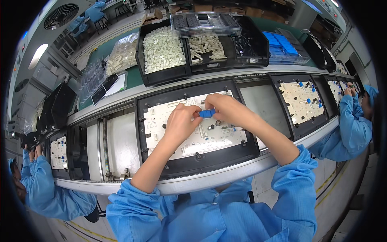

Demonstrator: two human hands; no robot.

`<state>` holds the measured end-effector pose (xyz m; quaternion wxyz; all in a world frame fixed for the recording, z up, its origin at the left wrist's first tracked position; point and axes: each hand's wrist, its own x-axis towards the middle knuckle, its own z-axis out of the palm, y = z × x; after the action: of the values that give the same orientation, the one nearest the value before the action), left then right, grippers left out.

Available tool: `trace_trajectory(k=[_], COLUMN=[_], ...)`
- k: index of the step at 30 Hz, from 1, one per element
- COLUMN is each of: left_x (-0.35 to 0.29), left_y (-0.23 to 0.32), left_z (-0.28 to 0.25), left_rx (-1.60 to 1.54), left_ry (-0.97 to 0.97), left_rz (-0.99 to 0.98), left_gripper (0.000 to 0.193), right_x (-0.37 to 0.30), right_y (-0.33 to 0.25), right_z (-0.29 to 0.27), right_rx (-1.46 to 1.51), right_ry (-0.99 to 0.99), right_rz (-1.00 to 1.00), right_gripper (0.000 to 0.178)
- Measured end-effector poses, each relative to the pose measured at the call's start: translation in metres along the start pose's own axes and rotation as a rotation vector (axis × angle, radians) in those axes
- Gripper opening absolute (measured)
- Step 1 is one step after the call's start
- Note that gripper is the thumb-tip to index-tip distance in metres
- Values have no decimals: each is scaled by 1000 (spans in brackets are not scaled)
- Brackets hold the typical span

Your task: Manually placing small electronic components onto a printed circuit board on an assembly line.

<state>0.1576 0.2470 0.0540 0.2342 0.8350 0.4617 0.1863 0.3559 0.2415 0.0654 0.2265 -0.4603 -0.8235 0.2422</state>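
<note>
A white circuit board [217,135] with small parts on it lies in a black frame [254,139] on the conveyor in front of me. Over its middle is a short row of blue block-shaped components [207,113]. The fingers of my left hand [182,122] pinch the row's left end, and those of my right hand [229,108] close on its right end. My fingertips partly cover the row, so I cannot tell whether it is seated on the board or just above it.
Behind the conveyor stand black bins [187,64] of white connectors, a clear tray [205,25] resting across them. Blue components [280,43] fill a tray at the right. More framed boards [302,101] lie along the line, with co-workers at the left [52,189] and right [346,121].
</note>
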Motion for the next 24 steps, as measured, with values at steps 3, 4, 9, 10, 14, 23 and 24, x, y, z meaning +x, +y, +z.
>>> trace_trajectory(k=[3,4,9,10,14,23,24], left_x=[0,3,22,24,29,25,26], left_y=[-4,-6,-22,-23,-25,-24,-22], left_z=[-4,-8,-14,-14,-11,-11,-12], left_rx=[0,-1,28,45,60,183,212], left_ry=[87,85,243,237,213,241,227], left_rz=[54,53,41,36,28,97,89], left_gripper=[22,22,19,19,19,21,21], right_x=[-3,-7,-14,-14,-15,-16,-14], right_y=[12,11,9,9,12,0,-4], right_z=[-15,-24,-24,-22,-21,-21,-16], right_rx=[9,1,-160,-169,-201,-169,-85], right_ry=[82,86,53,52,73,99,72], right_rz=[-12,30,101,117,98,32,22], right_gripper=[29,28,28,28,28,29,28])
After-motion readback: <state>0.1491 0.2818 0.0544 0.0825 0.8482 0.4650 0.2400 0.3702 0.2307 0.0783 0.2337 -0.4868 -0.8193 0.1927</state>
